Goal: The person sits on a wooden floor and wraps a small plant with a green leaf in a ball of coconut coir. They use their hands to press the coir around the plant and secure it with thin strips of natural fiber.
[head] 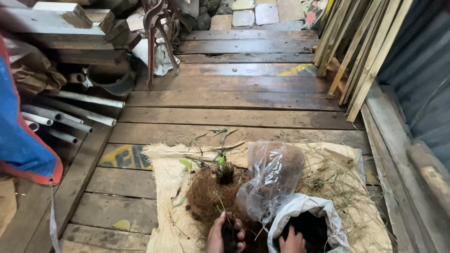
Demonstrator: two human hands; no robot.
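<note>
my left hand cups a dark clump of soil with a thin seedling, fingers curled around it to keep it upright, beside the brown coconut fibre mound. my right hand reaches into the white woven sack of dark soil; whether its grip is spread or pressed together, i cannot tell.

Bare wood floor in middle and top of frame: wide open room to pass. Upper left blocked by stacked planks and white pipes. Rusty metal stand near top middle. Leaning wood strips fill upper right. Bottom middle crowded: brown fibre pile, clear plastic bag, white sack just beside each other on mat. Blue cloth hangs at left edge.
</note>
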